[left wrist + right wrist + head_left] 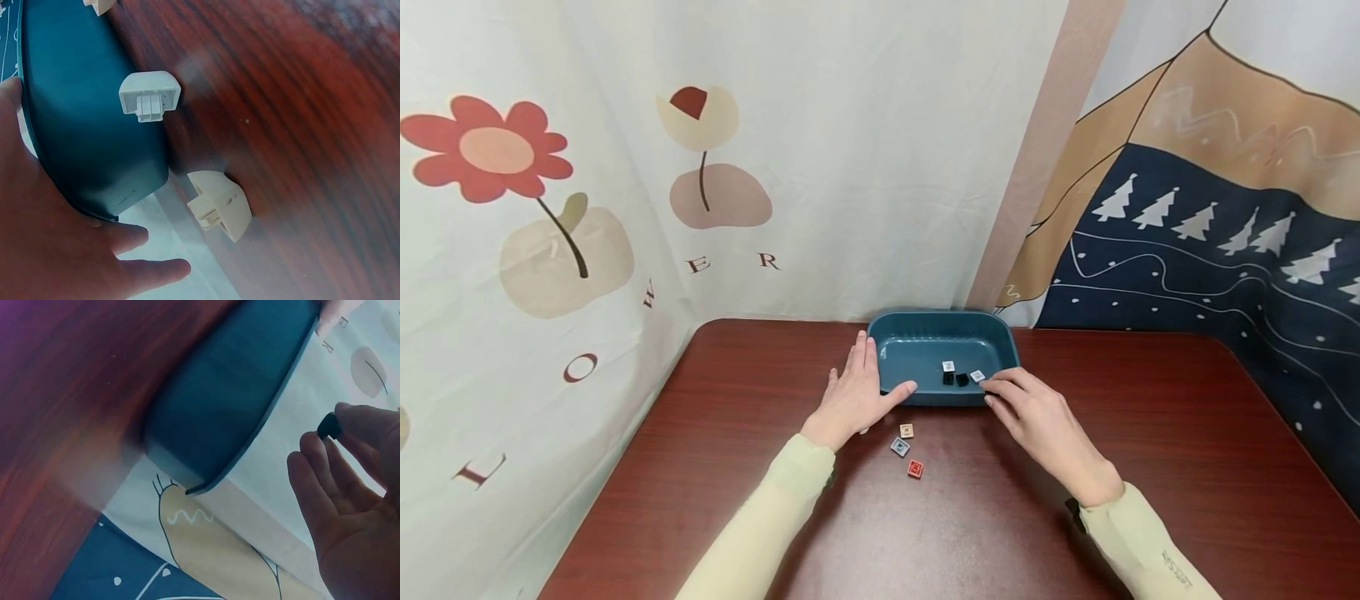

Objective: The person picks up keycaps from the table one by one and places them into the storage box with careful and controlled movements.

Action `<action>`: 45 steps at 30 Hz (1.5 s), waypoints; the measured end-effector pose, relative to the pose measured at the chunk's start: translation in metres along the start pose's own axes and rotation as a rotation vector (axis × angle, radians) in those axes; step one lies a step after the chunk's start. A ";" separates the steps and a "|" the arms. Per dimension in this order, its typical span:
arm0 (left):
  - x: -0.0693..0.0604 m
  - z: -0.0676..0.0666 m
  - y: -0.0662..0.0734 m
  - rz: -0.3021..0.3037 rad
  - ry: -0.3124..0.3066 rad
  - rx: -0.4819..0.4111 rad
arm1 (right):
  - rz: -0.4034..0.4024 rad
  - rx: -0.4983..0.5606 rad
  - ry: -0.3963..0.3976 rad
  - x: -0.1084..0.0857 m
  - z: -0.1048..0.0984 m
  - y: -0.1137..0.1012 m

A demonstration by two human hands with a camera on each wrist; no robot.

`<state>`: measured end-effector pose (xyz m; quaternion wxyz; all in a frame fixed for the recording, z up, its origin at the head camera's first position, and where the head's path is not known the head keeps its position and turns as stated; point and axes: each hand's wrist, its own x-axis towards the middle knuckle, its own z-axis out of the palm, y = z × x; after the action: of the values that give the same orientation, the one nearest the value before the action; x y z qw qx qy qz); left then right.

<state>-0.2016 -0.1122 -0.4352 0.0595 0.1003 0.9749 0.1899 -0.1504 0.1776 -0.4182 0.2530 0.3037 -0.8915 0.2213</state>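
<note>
A teal tray stands at the table's back edge with white keycaps and black keycaps inside it. My left hand lies against the tray's left side, fingers straight and thumb over the front rim. At the tray's front right corner, my right hand pinches a small dark keycap between thumb and fingertips. In front of the tray lie a beige keycap, a grey-blue one and a red keycap. The left wrist view shows a white keycap and a cream keycap near the tray.
The keycaps and tray share a dark reddish-brown wooden table. Behind it hangs a light curtain printed with flowers and letters, and a navy one with white trees on the right.
</note>
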 end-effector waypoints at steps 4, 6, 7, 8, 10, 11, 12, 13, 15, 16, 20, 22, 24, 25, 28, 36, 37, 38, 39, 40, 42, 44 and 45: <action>0.000 0.000 0.000 0.001 0.001 0.000 | 0.031 0.000 0.026 0.006 -0.001 0.002; 0.000 0.000 0.000 0.002 0.002 0.001 | 0.046 0.006 0.030 0.009 -0.001 0.003; 0.000 0.000 0.000 0.002 0.003 0.000 | 0.052 0.009 0.032 0.011 -0.001 0.003; 0.000 0.000 0.000 0.002 0.003 0.001 | 0.056 0.012 0.034 0.012 -0.001 0.003; 0.000 0.000 0.001 0.003 0.005 0.000 | 0.062 0.019 0.039 0.016 0.000 0.005; 0.000 0.000 0.001 0.003 0.006 0.000 | 0.065 0.021 0.042 0.017 0.000 0.005; 0.000 0.000 0.001 0.003 0.007 0.000 | 0.066 0.021 0.045 0.019 0.000 0.006; 0.000 0.000 0.001 0.004 0.007 0.001 | 0.066 0.022 0.050 0.021 0.001 0.006; 0.000 0.000 0.001 0.004 0.007 0.005 | 0.068 0.021 0.058 0.024 0.002 0.008; 0.000 0.000 0.001 0.004 0.007 0.007 | 0.070 0.021 0.062 0.026 0.002 0.008; 0.000 0.000 0.001 0.004 0.007 0.007 | 0.090 0.030 0.061 0.032 0.003 0.010; 0.000 0.000 0.001 0.002 0.006 0.006 | 0.103 0.036 0.055 0.035 0.004 0.011; 0.000 0.000 0.001 -0.001 0.005 0.004 | 0.112 0.040 0.050 0.038 0.005 0.011; 0.000 0.000 0.001 -0.001 0.006 0.005 | 0.113 0.040 0.050 0.039 0.005 0.012; 0.000 0.000 0.001 -0.002 0.005 0.007 | 0.118 0.045 0.050 0.042 0.007 0.013; 0.000 0.000 0.001 0.001 0.007 0.007 | 0.151 0.053 0.018 0.050 0.015 0.017; 0.000 -0.001 0.000 0.002 0.006 0.006 | 0.154 0.052 0.013 0.051 0.016 0.018; 0.000 -0.001 0.000 0.003 0.008 0.005 | 0.156 0.051 0.010 0.052 0.018 0.018; 0.000 -0.001 0.001 0.003 0.006 0.004 | 0.158 0.050 0.006 0.052 0.019 0.019; 0.000 -0.001 0.001 0.002 0.006 0.006 | 0.160 0.050 0.002 0.053 0.021 0.020; 0.000 -0.001 0.000 0.005 0.007 0.005 | 0.167 0.053 -0.007 0.054 0.024 0.022; 0.000 -0.001 0.000 0.004 0.006 0.007 | 0.185 0.060 -0.022 0.055 0.026 0.024; 0.000 -0.001 0.000 0.004 0.004 0.008 | 0.196 0.064 -0.032 0.056 0.027 0.024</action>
<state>-0.2014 -0.1123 -0.4342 0.0570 0.1019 0.9755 0.1862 -0.2133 0.1563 -0.4125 0.2062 0.2262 -0.9134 0.2684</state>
